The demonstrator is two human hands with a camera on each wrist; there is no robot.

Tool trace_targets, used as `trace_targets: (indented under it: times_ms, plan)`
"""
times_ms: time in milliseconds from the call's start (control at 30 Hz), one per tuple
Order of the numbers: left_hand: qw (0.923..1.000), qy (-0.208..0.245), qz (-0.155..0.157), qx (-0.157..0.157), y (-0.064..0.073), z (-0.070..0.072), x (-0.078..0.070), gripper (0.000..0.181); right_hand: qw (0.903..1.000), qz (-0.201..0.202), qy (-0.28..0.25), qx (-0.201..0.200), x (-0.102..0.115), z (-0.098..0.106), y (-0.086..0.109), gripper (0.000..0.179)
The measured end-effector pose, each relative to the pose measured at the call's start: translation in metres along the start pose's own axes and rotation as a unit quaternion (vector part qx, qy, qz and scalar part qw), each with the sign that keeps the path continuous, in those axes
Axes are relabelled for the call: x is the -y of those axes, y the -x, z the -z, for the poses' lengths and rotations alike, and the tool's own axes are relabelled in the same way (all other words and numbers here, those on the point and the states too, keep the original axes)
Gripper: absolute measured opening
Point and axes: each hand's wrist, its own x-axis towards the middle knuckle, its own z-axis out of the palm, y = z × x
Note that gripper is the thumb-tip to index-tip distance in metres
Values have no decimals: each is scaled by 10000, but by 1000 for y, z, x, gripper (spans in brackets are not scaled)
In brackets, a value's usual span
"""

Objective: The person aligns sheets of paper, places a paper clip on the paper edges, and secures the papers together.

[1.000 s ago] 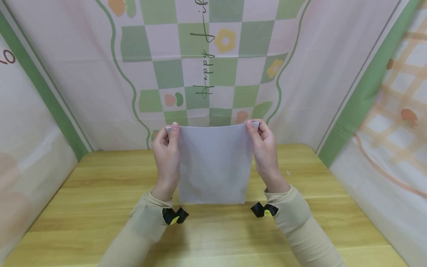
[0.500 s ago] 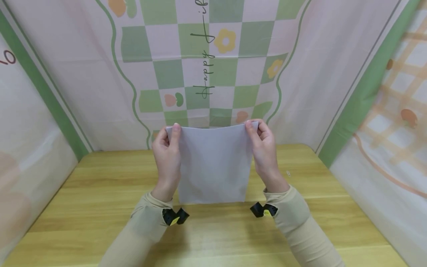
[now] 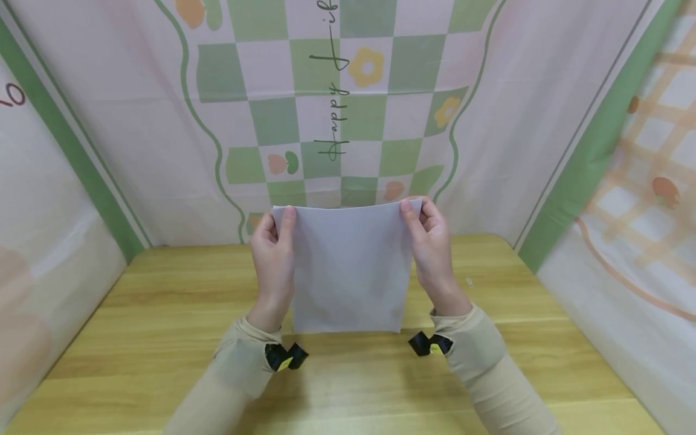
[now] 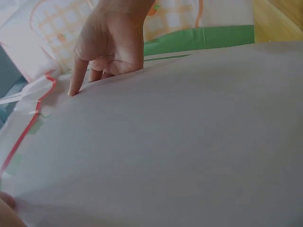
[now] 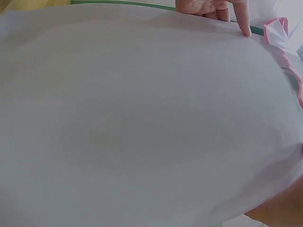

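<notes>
A plain pale grey-white sheet of paper (image 3: 350, 272) hangs upright between my hands over the wooden table. My left hand (image 3: 273, 260) pinches its upper left corner, thumb on the near face and fingers curled behind. At the upper right corner my right hand (image 3: 432, 251) pinches it the same way. The top edge dips slightly in the middle. In the left wrist view the paper (image 4: 180, 142) fills most of the picture, with the right hand (image 4: 113, 40) at its far edge. The right wrist view likewise shows the paper (image 5: 142, 118) and the left hand (image 5: 213, 7) beyond.
The wood-grain table (image 3: 179, 314) lies under both forearms. A small pale scrap (image 3: 470, 282) lies right of the right hand. Behind stands a patterned cloth backdrop (image 3: 348, 109), with further cloth walls on the left and right. Black wrist cameras sit on both beige sleeves.
Both hands stay pinched on the paper. The left hand and its corner have shifted very slightly down and right; otherwise the paper hangs almost the same.
</notes>
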Motion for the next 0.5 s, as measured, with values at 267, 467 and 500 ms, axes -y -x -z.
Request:
trace_targets:
  times_ms: [267,467,500]
  plan:
    - [9999,78,0,66,2,1,9,30,9999,95,2,33,-5,3,1,10]
    - [9999,54,23,92,4,3,10,29,10000,19,70,58,-7,3,2,11]
    - [9999,33,17,94,4,3,10,29,10000,8,70,62,-7,4,2,11]
